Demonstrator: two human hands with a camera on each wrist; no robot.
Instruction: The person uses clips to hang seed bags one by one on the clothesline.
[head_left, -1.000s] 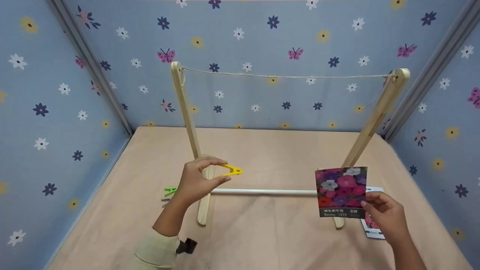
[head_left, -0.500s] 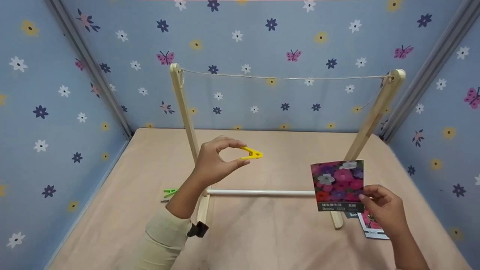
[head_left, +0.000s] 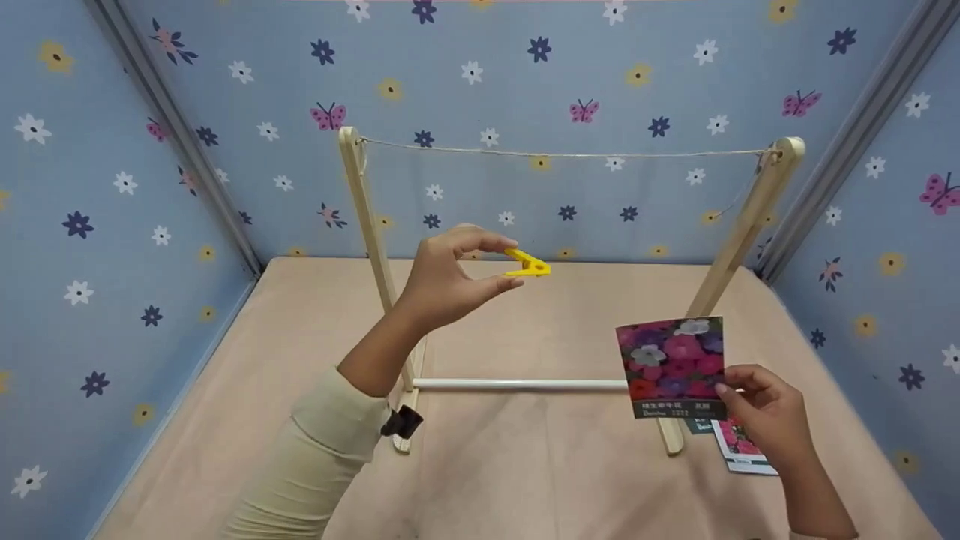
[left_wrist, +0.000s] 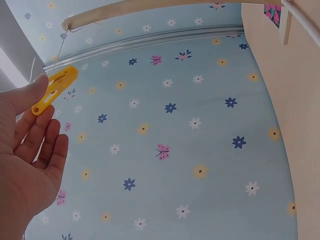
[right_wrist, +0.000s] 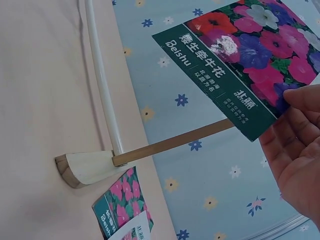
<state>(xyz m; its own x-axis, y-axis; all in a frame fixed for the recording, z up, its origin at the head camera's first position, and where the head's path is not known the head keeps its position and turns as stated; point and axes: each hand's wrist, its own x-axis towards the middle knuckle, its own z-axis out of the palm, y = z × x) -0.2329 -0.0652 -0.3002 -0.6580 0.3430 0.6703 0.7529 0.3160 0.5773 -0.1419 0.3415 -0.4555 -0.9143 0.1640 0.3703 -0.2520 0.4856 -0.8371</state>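
My left hand (head_left: 454, 277) pinches a yellow clothespin (head_left: 534, 265) by its handle ends between thumb and fingers, in mid-air below the string. The left wrist view shows the yellow clothespin (left_wrist: 54, 90) held at the fingertips. My right hand (head_left: 772, 412) grips the right edge of a flower seed packet (head_left: 675, 367), printed with pink, purple, red and white blooms over a dark green band. In the right wrist view that seed packet (right_wrist: 250, 60) faces the camera, thumb on its front. A string (head_left: 540, 154) runs between two wooden posts, above both hands.
The left post (head_left: 367, 217) and right post (head_left: 742, 225) stand on wooden feet, joined low down by a white rod (head_left: 517, 384). More flower packets (head_left: 742, 446) lie on the table beside the right foot. Blue flowered walls (head_left: 480, 97) enclose the back and sides.
My left hand has risen and moved right with the yellow clothespin, toward the string. My right hand has lifted the seed packet slightly and shifted it a little left.
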